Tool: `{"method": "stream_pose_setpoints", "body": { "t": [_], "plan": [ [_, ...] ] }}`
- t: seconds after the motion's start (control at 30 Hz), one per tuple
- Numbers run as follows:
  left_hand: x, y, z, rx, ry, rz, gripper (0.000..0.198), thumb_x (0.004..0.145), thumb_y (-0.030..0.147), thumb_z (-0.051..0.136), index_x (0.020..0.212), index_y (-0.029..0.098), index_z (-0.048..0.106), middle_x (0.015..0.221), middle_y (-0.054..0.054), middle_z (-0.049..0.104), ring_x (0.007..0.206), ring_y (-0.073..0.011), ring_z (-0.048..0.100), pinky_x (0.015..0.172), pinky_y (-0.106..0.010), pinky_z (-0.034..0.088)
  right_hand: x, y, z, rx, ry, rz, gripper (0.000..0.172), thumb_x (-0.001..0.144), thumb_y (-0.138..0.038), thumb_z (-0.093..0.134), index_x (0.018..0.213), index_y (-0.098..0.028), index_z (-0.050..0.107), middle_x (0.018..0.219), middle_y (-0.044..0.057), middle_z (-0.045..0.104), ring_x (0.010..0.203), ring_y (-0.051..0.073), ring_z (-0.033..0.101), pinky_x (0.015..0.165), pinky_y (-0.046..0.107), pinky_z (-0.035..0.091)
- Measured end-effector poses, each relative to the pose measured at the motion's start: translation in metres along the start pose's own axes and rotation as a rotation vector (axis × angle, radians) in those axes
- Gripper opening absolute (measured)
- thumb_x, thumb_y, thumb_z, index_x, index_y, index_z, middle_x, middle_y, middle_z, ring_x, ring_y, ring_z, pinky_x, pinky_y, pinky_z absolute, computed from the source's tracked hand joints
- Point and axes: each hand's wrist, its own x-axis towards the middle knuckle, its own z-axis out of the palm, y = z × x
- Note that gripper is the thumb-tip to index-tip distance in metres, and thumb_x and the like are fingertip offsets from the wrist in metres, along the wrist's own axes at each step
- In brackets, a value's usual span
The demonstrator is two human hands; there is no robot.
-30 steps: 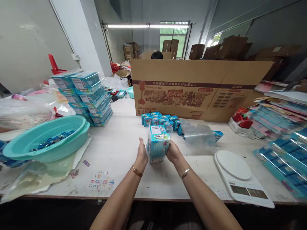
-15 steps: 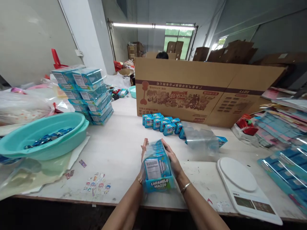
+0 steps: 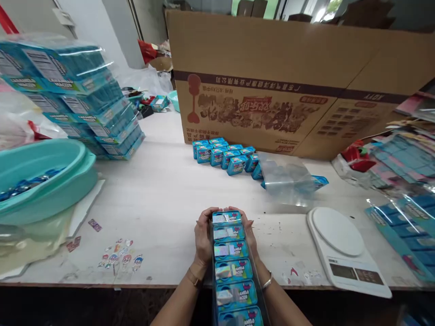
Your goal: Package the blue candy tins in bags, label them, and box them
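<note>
A long display box of blue candy boxes (image 3: 234, 269) lies between my hands at the table's front edge, its row of several small blue boxes facing up. My left hand (image 3: 204, 237) wraps round its left side and far end. On the other side my right hand (image 3: 250, 235) grips it with curled fingers. Clear plastic seems to cover the box, though its edges are hard to make out. Beyond my hands stand several loose blue candy boxes (image 3: 237, 165). A clear plastic bag (image 3: 287, 179) lies at their right, partly over a few of them.
A white kitchen scale (image 3: 340, 233) stands at right, with wrapped blue packs (image 3: 404, 226) past it. At left are a stack of wrapped display boxes (image 3: 81, 86) and a turquoise basin (image 3: 78, 181). A large cardboard sheet (image 3: 258, 54) stands across the back.
The display box has been tilted in my hands, so its row of small boxes now faces up instead of its labelled front. It sits nearer to me. My view has dipped downward.
</note>
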Motion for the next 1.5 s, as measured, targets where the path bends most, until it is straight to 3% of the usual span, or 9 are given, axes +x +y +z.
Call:
{"method": "stream_pose_setpoints", "body": {
  "t": [0.13, 0.3, 0.4, 0.63, 0.73, 0.9, 1.13, 1.37, 1.5],
  "plan": [
    [0.012, 0.008, 0.008, -0.013, 0.04, -0.061, 0.072, 0.081, 0.081, 0.039, 0.089, 0.017, 0.07, 0.074, -0.007, 0.07, 0.069, -0.0205, 0.067, 0.065, -0.032, 0.051, 0.009, -0.004, -0.001, -0.107, 0.071, -0.039, 0.048, 0.091, -0.066, 0.049, 0.093, -0.024, 0.071, 0.091, 0.005, 0.07, 0.085, 0.022, 0.065, 0.082, 0.036, 0.052],
    [0.028, 0.016, 0.019, 0.097, 0.028, -0.108, 0.079, 0.076, 0.087, 0.037, 0.069, 0.016, 0.069, 0.047, -0.003, 0.059, 0.051, -0.0165, 0.057, 0.056, -0.028, 0.044, 0.018, -0.008, 0.002, -0.238, 0.113, -0.09, 0.05, 0.093, -0.059, 0.051, 0.064, -0.022, 0.065, 0.062, -0.001, 0.064, 0.062, 0.015, 0.058, 0.11, 0.041, 0.035],
    [0.033, 0.018, 0.015, 0.124, -0.038, -0.162, 0.081, 0.077, 0.088, 0.033, 0.066, 0.016, 0.069, 0.044, -0.004, 0.057, 0.047, -0.0161, 0.054, 0.053, -0.028, 0.042, 0.019, -0.012, 0.001, -0.217, 0.157, -0.053, 0.049, 0.089, -0.062, 0.055, 0.059, -0.023, 0.057, 0.053, -0.004, 0.058, 0.052, 0.014, 0.05, 0.11, 0.043, 0.036],
    [0.04, 0.05, -0.015, 0.447, -0.472, -0.1, 0.052, 0.073, 0.068, 0.068, 0.077, 0.017, 0.078, 0.08, -0.009, 0.072, 0.077, -0.0229, 0.064, 0.071, -0.032, 0.048, 0.031, -0.016, -0.007, -0.105, 0.116, 0.064, 0.053, 0.085, -0.067, 0.058, 0.058, -0.023, 0.05, 0.062, -0.001, 0.055, 0.06, 0.016, 0.047, 0.078, 0.035, 0.048],
    [0.04, 0.06, -0.017, 0.502, -0.467, -0.093, 0.029, 0.076, 0.047, 0.075, 0.074, 0.018, 0.077, 0.076, -0.007, 0.07, 0.073, -0.02, 0.061, 0.068, -0.03, 0.046, 0.042, -0.026, -0.016, -0.074, -0.055, 0.081, 0.059, 0.086, -0.071, 0.052, 0.054, -0.022, 0.046, 0.068, 0.001, 0.05, 0.063, 0.015, 0.044, 0.065, 0.03, 0.041],
    [0.043, 0.052, -0.009, 0.38, -0.414, -0.234, 0.035, 0.074, 0.05, 0.074, 0.065, 0.017, 0.069, 0.063, -0.003, 0.064, 0.061, -0.0145, 0.054, 0.061, -0.027, 0.043, 0.06, -0.052, -0.033, -0.147, -0.481, 0.292, 0.045, 0.079, -0.055, 0.073, 0.061, -0.019, 0.053, 0.067, -0.002, 0.049, 0.062, 0.012, 0.041, 0.06, 0.026, 0.034],
    [0.059, 0.05, -0.009, 0.293, -0.557, -0.401, 0.039, 0.072, 0.052, 0.076, 0.066, 0.016, 0.062, 0.057, 0.001, 0.057, 0.057, -0.0113, 0.051, 0.061, -0.025, 0.041, 0.067, -0.045, -0.041, -0.027, -0.416, 0.455, 0.043, 0.075, -0.054, 0.077, 0.066, -0.019, 0.054, 0.059, -0.003, 0.057, 0.052, 0.011, 0.047, 0.052, 0.023, 0.034],
    [0.079, 0.072, -0.014, 0.277, -0.705, -0.477, 0.036, 0.061, 0.04, 0.087, 0.079, 0.018, 0.065, 0.066, 0.004, 0.052, 0.057, -0.0085, 0.042, 0.053, -0.021, 0.033, 0.083, -0.062, -0.04, -0.208, -0.697, 0.476, 0.041, 0.076, -0.057, 0.074, 0.084, -0.018, 0.06, 0.054, -0.008, 0.049, 0.045, 0.008, 0.038, 0.046, 0.021, 0.029],
    [0.093, 0.073, -0.012, 0.462, -0.858, -0.366, 0.038, 0.074, 0.049, 0.076, 0.098, 0.02, 0.07, 0.079, -0.002, 0.063, 0.069, -0.0134, 0.052, 0.062, -0.024, 0.041, 0.089, -0.063, -0.027, -0.018, -0.539, 0.428, 0.04, 0.069, -0.038, 0.084, 0.099, -0.021, 0.062, 0.071, -0.005, 0.056, 0.059, 0.009, 0.045, 0.056, 0.021, 0.034]
  ]
}}
